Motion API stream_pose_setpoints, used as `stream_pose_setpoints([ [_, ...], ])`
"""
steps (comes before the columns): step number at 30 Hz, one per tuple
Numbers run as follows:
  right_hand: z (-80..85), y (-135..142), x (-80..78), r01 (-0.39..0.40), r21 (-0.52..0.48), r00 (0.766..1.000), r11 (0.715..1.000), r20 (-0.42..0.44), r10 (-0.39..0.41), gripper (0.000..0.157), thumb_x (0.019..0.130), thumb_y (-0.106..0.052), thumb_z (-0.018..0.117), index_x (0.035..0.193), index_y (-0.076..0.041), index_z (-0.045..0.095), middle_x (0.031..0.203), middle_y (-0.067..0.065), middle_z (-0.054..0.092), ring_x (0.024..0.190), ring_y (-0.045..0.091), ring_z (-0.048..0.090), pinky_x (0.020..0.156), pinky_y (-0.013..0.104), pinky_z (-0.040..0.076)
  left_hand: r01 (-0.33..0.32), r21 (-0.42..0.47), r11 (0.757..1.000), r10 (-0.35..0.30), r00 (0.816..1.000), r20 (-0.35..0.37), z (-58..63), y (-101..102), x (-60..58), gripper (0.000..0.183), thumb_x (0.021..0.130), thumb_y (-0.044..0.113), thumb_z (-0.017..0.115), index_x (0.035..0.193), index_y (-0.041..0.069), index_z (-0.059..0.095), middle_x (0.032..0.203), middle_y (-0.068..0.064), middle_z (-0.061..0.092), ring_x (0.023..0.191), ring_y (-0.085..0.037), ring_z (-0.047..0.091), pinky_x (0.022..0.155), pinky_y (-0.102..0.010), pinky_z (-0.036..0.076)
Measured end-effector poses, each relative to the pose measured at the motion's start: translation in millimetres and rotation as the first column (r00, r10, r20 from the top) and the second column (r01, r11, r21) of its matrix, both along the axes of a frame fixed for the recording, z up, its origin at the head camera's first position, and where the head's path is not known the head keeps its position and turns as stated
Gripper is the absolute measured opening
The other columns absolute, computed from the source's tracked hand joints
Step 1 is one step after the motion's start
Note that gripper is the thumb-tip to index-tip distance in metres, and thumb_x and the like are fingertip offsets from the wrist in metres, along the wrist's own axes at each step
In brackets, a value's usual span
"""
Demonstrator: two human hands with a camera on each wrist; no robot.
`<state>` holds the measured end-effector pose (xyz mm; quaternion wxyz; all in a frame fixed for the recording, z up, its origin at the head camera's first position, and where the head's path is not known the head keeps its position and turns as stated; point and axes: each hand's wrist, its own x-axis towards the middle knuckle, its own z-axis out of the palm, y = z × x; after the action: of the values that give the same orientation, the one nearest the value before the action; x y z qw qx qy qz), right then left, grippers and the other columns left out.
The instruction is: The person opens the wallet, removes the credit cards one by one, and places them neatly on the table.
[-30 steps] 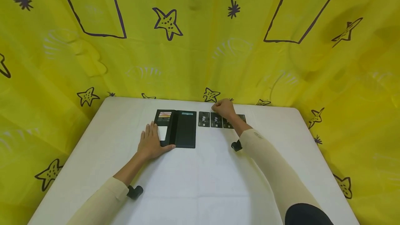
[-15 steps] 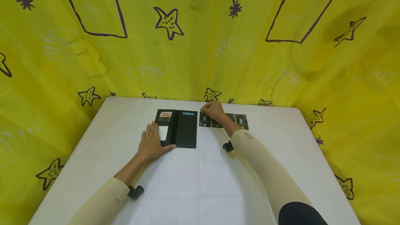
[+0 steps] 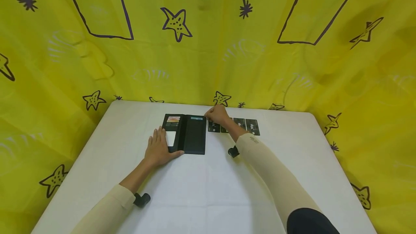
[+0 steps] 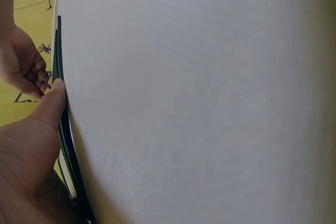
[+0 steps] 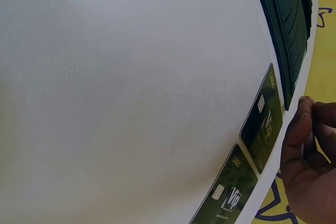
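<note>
An open dark wallet [image 3: 195, 136] lies flat on the table. My left hand [image 3: 157, 151] rests with straight fingers along its left side, the thumb on the lower edge near the fold. Coloured cards [image 3: 173, 119] show in its upper left slots, a white panel [image 3: 170, 138] below them, and a blue strip [image 3: 196, 118] at the top right. My right hand [image 3: 218, 114] is at the wallet's upper right corner, fingers curled and tips together; nothing shows between them. Under its wrist lies a row of black Vip cards [image 3: 252, 127], partly hidden. One card [image 5: 262, 124] shows fully in the right wrist view.
A white-covered table [image 3: 208, 187] carries everything. Right behind its far edge hangs a yellow curtain [image 3: 201, 68] with drawn stars. Each wrist wears a small black camera, one on the left [image 3: 142, 200], the other on the right [image 3: 233, 151].
My right hand has moved left over the row of cards to the wallet's upper right corner, uncovering the cards at the right end. The left hand and wallet have stayed put.
</note>
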<state>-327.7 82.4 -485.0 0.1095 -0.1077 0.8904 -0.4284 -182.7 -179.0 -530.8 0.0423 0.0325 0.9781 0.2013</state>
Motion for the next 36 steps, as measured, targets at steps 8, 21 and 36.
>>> stream_pose_setpoints([
  [8,-0.1,-4.8,-4.2,0.004,-0.043,0.994,0.999,0.108,0.000,0.021,0.104,-0.007,0.064,0.107,0.006,0.080,0.090,0.018,0.076,0.074,0.021,0.067,0.068,0.027,0.058,-0.008,-0.019,1.000,0.008,1.000,-0.004,-2.3,0.5,-2.0,0.129,0.083,0.063,0.080,0.161,-0.015,0.013,0.170,-0.032,0.006,0.157,-0.050,0.005,0.126,-0.062,0.008],
  [21,-0.3,-11.9,-7.0,-0.003,0.008,0.992,1.000,0.126,0.002,0.019,0.102,-0.006,0.067,0.103,0.007,0.080,0.085,0.015,0.075,0.069,0.017,0.066,0.065,0.026,0.058,-0.016,-0.019,1.000,0.016,1.000,0.001,-0.1,0.6,-0.7,0.128,0.083,0.062,0.081,0.161,-0.015,0.013,0.171,-0.032,0.006,0.157,-0.050,0.005,0.126,-0.061,0.007],
  [36,1.8,-14.4,-7.6,0.036,-0.026,0.984,0.999,0.176,-0.031,0.018,0.100,-0.006,0.070,0.094,0.008,0.079,0.075,0.012,0.070,0.060,0.015,0.059,0.058,0.024,0.052,-0.017,-0.018,1.000,0.017,1.000,-0.006,2.9,1.7,-0.1,0.128,0.082,0.061,0.082,0.161,-0.015,0.015,0.170,-0.032,0.008,0.157,-0.050,0.006,0.126,-0.061,0.008],
])
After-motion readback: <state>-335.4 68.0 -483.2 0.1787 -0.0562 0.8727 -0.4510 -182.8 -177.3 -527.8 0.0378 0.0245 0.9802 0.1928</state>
